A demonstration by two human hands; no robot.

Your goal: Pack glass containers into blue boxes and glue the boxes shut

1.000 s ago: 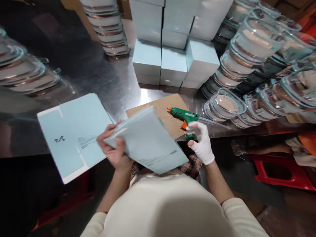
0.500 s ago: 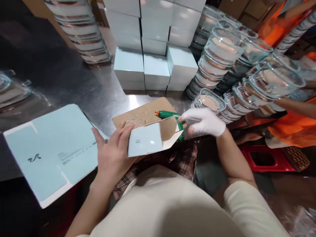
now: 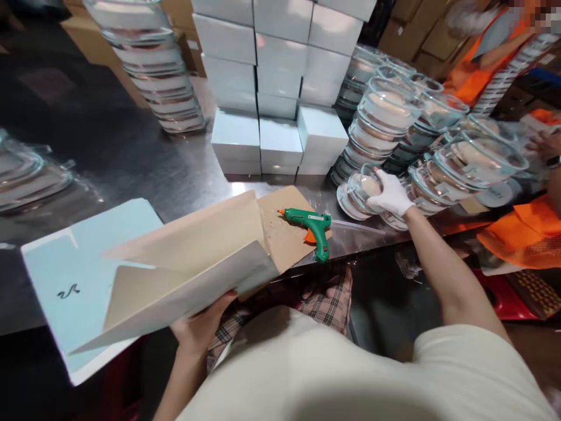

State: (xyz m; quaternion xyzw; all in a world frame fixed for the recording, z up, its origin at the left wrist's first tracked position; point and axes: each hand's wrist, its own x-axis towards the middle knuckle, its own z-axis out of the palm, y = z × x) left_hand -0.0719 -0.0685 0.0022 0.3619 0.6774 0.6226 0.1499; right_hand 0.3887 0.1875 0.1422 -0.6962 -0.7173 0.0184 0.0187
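Note:
My left hand point(image 3: 199, 327) holds a partly folded carton point(image 3: 188, 263) from beneath, its brown inside facing up, near the table's front edge. My right hand point(image 3: 390, 193), in a white glove, rests on a clear glass container with a lid point(image 3: 366, 187) at the front of a leaning row of such containers. A green glue gun point(image 3: 313, 225) with an orange trigger lies untouched on a brown cardboard sheet point(image 3: 287, 240) between my hands. A flat pale-blue carton blank point(image 3: 65, 275) lies on the steel table point(image 3: 144, 169) to the left.
Stacked pale-blue boxes point(image 3: 280, 76) stand at the back centre. Stacks of glass containers sit at back left point(image 3: 151, 64), far left point(image 3: 26, 175) and right point(image 3: 464, 158). A person in orange point(image 3: 521, 228) works at the right, beside a red stool point(image 3: 504, 292).
My right hand left the glue gun and reached right to a glass container. The carton in my left hand has swung open toward the left, brown inside up.

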